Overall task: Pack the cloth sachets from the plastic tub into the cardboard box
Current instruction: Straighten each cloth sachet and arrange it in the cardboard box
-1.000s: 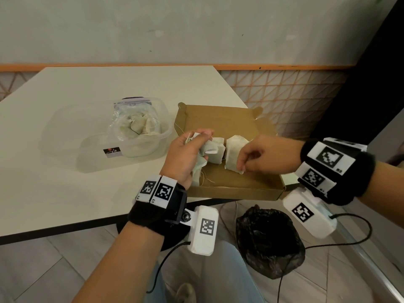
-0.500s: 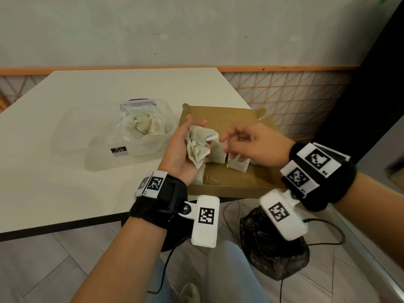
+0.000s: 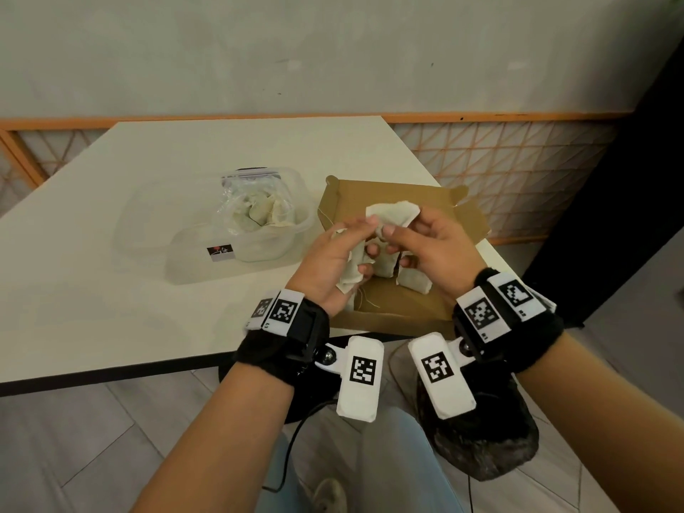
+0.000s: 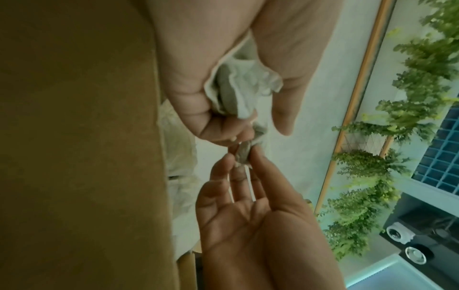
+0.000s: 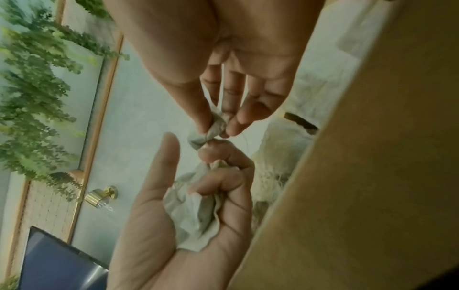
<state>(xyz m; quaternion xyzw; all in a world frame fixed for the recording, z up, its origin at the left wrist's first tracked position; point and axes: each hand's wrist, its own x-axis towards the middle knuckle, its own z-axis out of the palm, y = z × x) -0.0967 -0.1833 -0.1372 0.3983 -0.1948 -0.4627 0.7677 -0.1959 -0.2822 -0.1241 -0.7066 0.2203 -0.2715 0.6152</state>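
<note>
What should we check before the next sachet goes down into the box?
1. Right hand has one sachet pinched at its fingers: ok.
2. That sachet is free of the bunch gripped in the left hand: cannot tell; both hands meet at the same cloth.
3. Hands are over the cardboard box: ok.
4. Box floor has bare room beside the sachets already in it: ok.
5. Box flaps stand open: ok.
6. Plastic tub still holds more sachets: ok.
</note>
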